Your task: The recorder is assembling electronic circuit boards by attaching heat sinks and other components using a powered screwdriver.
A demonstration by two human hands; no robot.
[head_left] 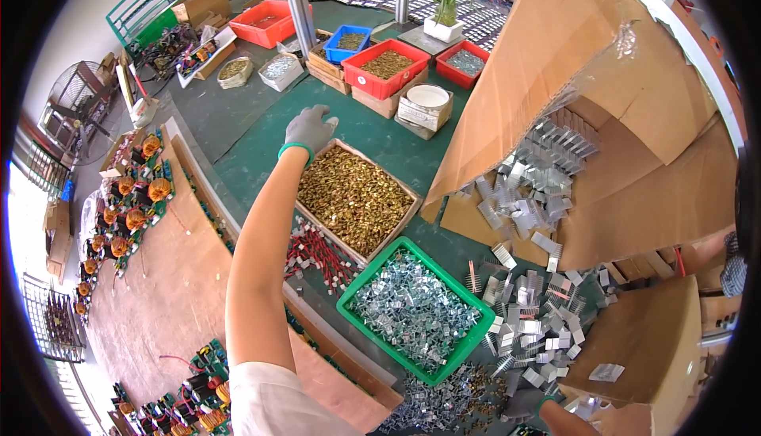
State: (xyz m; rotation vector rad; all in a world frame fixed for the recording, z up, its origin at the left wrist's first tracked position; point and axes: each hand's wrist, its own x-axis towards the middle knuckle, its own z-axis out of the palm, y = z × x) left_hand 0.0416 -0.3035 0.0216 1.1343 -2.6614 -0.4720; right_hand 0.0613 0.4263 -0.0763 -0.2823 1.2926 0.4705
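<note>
My left hand (311, 131), in a grey glove with a green cuff, is stretched far forward with nothing visible in it. Its fingers are apart and slightly bent. It hangs by the far left corner of a shallow box (418, 206) full of small brass-coloured metal parts (353, 198). Nearer to me stands a green plastic tray (480, 319) heaped with small silver metal clips (416, 309). Low at the right, my right hand (523, 406), also gloved, is beside loose silver finned heat sinks (539, 317); its fingers are too dark to make out.
A tall cardboard box (523, 63) lies tipped at the right, spilling heat sinks. Red-and-black wires (317, 258) lie beside the brass parts. Circuit boards (135, 206) line a brown panel (158, 301) at left. Red bins (386, 70) and a potted plant (444, 0) stand behind.
</note>
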